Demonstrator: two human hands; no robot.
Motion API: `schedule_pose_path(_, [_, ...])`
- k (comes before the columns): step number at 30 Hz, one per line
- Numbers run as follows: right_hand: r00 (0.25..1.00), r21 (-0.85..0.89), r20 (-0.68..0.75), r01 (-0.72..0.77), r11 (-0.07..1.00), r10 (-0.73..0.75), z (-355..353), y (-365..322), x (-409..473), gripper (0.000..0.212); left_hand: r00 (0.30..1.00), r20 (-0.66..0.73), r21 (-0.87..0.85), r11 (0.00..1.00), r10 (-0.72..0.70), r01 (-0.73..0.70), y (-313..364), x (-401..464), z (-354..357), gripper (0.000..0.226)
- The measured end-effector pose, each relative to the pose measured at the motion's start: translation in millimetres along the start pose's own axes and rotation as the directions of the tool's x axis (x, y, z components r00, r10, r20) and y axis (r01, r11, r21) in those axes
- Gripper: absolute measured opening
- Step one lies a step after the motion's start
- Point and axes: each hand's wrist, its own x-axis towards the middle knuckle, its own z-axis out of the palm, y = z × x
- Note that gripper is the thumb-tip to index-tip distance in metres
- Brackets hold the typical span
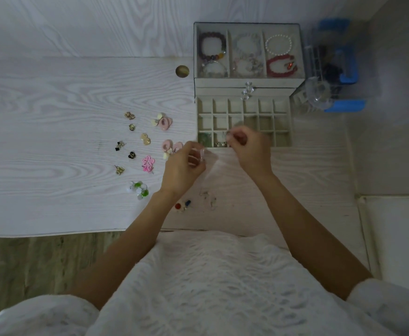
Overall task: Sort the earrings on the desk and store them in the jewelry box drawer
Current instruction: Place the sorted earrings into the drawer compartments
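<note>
Earrings (147, 163) lie scattered over the middle left of the frame on our white wood-grain desk (53, 141). Nearest to us, at the bottom, our white textured top fills the view, and both bare forearms rise from it toward the centre.

Just past the desk's near edge sit a small red and blue pair (182, 205), and to their left a green and clear cluster (139, 189). Farther up come the pink flower piece, several gold and black studs, and pale pink round ones (165, 122).

Our left hand (182, 163) hovers at the centre with the wrist bent up and the fingers curled in, pinching something small and pale that we cannot make out. Our right hand (252, 147) is raised just right of it, fingers curled, thumb and forefinger nipping a tiny item at the near edge of the drawer (244, 121); what it holds is too blurred to name.

That drawer is pulled out of the jewelry box (248, 83) at the upper right, its grid of small cells showing, with a few pieces in the near left cells. Above it, under the clear lid, bracelets (278, 54) lie in three sections. A blue rack (344, 69) stands just right of the box.
</note>
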Motion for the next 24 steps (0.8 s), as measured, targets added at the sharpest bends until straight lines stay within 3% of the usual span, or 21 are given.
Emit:
schedule_pose_path(4, [0.994,0.076,0.023,-0.105,0.992,0.104,14.9,-15.2,36.2,0.018,0.993,-0.095,-0.074,0.994,0.069,-0.076,17.9,38.3,-14.5,0.025])
schedule_pose_path(6, [0.989,0.093,0.020,-0.146,0.985,0.145,19.8,-17.7,46.3,0.018,0.990,-0.087,0.035,0.994,0.111,-0.108,24.0,61.3,-18.9,0.023])
schedule_pose_path(10, [0.986,0.085,0.039,-0.167,0.982,0.164,26.3,-15.9,51.0,0.018,0.988,0.066,0.305,0.939,0.142,-0.156,20.9,84.4,-14.4,0.024])
schedule_pose_path(16, [0.979,0.092,0.061,-0.201,0.975,0.196,37.1,-14.0,55.1,0.019,0.993,0.070,0.351,0.930,0.089,-0.109,9.2,90.1,-12.6,0.042])
schedule_pose_path(21, [0.991,-0.001,0.047,-0.123,0.992,0.123,42.4,-17.4,56.4,0.023,0.983,0.087,0.344,0.922,0.159,-0.179,3.2,85.6,-22.0,0.033])
schedule_pose_path(24, [0.998,-0.156,0.061,0.025,0.987,-0.015,41.3,-14.6,51.0,0.022,0.973,0.096,0.449,0.863,0.210,-0.230,-0.9,78.4,-22.4,0.030])
